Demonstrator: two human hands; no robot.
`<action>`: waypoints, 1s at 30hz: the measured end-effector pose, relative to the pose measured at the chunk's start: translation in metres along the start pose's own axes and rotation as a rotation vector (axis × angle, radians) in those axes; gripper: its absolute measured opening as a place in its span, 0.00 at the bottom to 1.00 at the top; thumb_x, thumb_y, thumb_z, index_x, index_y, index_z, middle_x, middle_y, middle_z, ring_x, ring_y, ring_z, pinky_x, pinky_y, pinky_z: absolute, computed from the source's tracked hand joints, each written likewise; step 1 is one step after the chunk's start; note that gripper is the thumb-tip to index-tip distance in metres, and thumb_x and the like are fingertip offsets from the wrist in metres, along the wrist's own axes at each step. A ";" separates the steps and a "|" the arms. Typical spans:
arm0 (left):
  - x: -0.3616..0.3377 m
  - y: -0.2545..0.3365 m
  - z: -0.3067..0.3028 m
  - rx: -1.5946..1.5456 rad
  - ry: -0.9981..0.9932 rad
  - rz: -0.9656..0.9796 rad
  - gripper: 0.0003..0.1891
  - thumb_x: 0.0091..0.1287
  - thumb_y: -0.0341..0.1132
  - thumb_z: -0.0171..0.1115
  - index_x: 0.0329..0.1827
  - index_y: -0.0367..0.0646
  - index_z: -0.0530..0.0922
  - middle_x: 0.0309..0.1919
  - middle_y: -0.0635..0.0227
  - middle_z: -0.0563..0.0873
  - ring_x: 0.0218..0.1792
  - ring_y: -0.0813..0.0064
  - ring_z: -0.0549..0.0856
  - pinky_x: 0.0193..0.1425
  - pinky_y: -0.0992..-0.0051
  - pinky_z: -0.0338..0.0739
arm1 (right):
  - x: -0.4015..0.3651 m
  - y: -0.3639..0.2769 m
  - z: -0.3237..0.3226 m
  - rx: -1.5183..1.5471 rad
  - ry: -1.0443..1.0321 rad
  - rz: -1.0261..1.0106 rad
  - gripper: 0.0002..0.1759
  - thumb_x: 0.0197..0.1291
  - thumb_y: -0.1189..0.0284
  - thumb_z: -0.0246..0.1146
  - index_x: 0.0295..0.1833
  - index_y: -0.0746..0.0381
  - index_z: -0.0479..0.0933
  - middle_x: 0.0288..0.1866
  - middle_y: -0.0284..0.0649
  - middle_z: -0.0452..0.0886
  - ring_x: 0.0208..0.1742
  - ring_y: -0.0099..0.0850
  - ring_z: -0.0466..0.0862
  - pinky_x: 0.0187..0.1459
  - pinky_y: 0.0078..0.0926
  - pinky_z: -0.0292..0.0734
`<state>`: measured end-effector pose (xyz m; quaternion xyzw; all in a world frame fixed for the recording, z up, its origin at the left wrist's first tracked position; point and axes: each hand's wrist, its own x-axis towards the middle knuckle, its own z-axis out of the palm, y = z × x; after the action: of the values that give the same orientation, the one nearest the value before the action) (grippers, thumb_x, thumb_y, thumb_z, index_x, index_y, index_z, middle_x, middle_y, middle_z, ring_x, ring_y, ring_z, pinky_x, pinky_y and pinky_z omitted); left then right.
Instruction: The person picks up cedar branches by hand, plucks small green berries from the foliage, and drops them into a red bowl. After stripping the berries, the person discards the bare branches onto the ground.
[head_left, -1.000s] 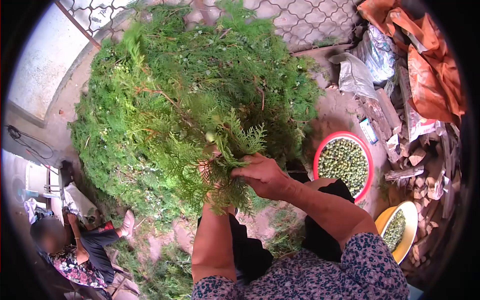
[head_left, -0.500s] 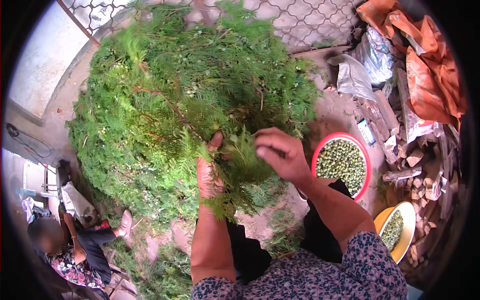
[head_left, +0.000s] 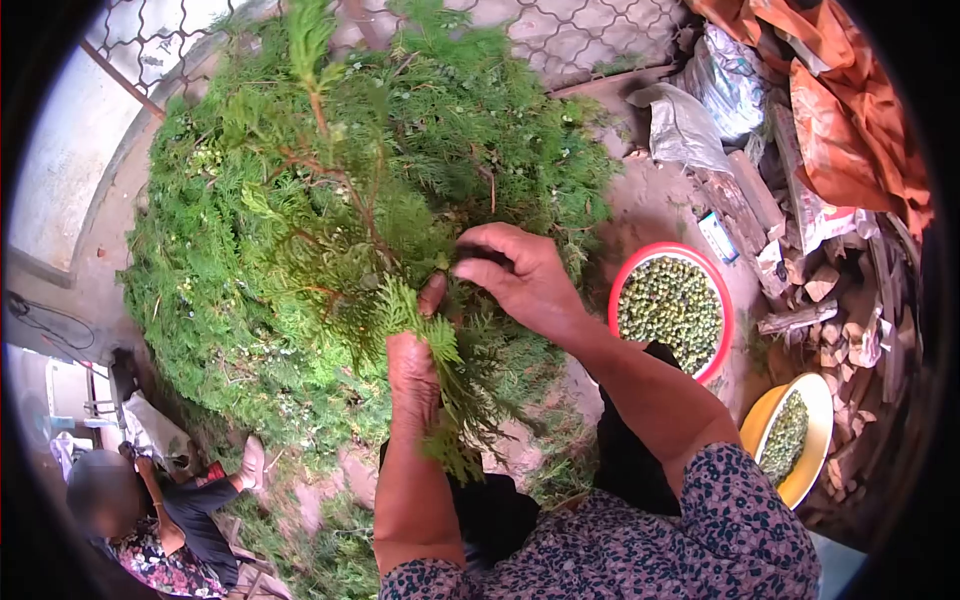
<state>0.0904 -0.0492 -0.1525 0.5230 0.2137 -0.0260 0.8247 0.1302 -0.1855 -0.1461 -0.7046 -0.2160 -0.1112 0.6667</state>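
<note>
A leafy green branch with reddish-brown stems rises from my left hand, which is wrapped round its lower part, partly hidden by the foliage. My right hand is just right of the left thumb, at the branch's leaves, with thumb and forefinger curved toward each other; whatever is between their tips is too small to make out. Beneath and beyond both hands lies a big heap of green branches with small pale berries. To the right stands a red-rimmed basin holding round green berries.
A yellow basin with more berries is at lower right. Chopped firewood, sacks and an orange sheet line the right side. Another person sits at lower left. A metal lattice runs behind the heap.
My right hand has moved left, closer to my left hand. The held branch's top has shifted slightly right and up, and the whole view has shifted a little.
</note>
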 end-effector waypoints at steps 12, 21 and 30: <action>-0.008 -0.012 0.009 -0.303 -0.121 -0.018 0.07 0.58 0.37 0.60 0.34 0.46 0.72 0.16 0.78 0.67 0.16 0.83 0.66 0.20 0.81 0.59 | 0.000 0.025 -0.012 0.931 -0.125 0.678 0.10 0.58 0.66 0.60 0.33 0.61 0.74 0.31 0.33 0.76 0.24 0.22 0.74 0.23 0.17 0.67; 0.032 0.005 -0.053 -0.508 -0.067 0.214 0.09 0.66 0.39 0.52 0.38 0.42 0.72 0.15 0.72 0.69 0.15 0.76 0.68 0.18 0.77 0.61 | -0.010 0.011 -0.053 0.680 -0.135 0.666 0.07 0.59 0.70 0.59 0.41 0.61 0.74 0.28 0.29 0.72 0.25 0.20 0.71 0.25 0.16 0.64; 0.033 0.013 -0.072 -0.486 0.326 0.291 0.16 0.65 0.42 0.51 0.48 0.40 0.70 0.28 0.69 0.73 0.29 0.75 0.73 0.33 0.72 0.71 | -0.023 0.007 -0.057 0.426 -0.056 0.700 0.18 0.63 0.56 0.54 0.41 0.61 0.76 0.27 0.28 0.70 0.21 0.16 0.64 0.21 0.12 0.56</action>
<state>0.1001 0.0257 -0.1799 0.3334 0.2657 0.2279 0.8754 0.1205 -0.2458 -0.1577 -0.5845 0.0005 0.1886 0.7891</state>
